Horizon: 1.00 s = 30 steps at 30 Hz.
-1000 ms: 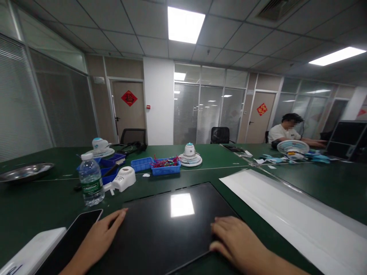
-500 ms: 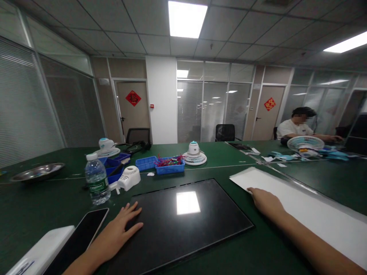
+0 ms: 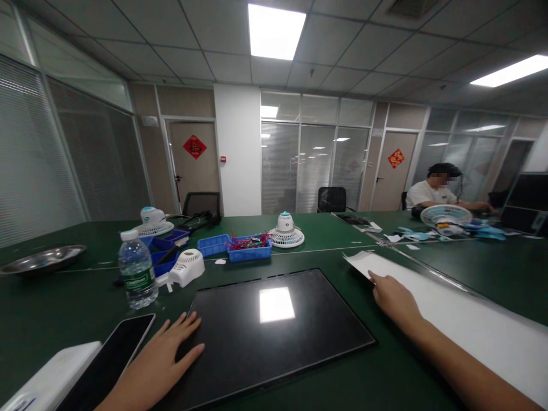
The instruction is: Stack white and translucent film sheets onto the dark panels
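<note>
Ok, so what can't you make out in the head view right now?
All head view:
White sheet: near end cut off by the right edge.
Right hand: some fingers hidden behind the hand itself.
Dark panel: left edge partly covered by the left hand.
Bottle label: fine print too small.

Left grip (image 3: pixel 169 351) palm down, fingers (image 3: pixel 188 327) spread, right forearm (image 3: pixel 456 358) stretched forward, right grip (image 3: pixel 394 299) pinched together
</note>
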Motion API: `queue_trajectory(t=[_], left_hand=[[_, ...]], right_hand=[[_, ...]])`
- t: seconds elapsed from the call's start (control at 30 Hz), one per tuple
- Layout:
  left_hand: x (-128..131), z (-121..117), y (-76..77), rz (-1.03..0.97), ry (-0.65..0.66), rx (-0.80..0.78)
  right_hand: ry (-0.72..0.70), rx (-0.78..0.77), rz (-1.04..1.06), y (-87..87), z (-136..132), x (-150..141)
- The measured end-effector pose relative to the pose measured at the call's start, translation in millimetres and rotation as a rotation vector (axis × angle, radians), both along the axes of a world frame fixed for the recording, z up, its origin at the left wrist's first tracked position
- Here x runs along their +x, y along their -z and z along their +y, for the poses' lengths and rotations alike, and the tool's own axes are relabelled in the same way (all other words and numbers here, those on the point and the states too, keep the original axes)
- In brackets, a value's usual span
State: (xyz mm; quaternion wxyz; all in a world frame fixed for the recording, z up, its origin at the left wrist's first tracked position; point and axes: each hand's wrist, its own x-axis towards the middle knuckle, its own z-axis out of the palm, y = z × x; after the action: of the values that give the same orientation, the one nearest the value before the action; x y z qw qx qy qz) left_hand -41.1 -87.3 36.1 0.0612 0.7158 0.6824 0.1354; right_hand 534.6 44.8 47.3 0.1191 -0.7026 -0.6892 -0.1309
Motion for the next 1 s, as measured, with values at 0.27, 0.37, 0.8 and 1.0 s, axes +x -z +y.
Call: queue_trajectory(t=[0.27, 0.37, 0.8, 1.0], left_hand=[[-4.3, 4.3, 3.4, 0.083, -0.105, 0.045], [-2.2, 3.0, 1.5, 0.098, -0.101, 0.022], [0.4, 2.1, -0.5, 0.053, -0.125, 0.035], [1.5, 0.1, -1.1, -0.045, -0.106, 0.056]], right_hand=[[0.034, 0.021, 0.074, -8.5, -4.1, 16.3], [-0.023, 0.043, 0.082, -16.7, -15.5, 3.7], [-0.718, -0.118, 0.094, -22.5, -111.8, -137.8], [-0.8, -0.327, 0.084, -33.2, -106.8, -127.8]])
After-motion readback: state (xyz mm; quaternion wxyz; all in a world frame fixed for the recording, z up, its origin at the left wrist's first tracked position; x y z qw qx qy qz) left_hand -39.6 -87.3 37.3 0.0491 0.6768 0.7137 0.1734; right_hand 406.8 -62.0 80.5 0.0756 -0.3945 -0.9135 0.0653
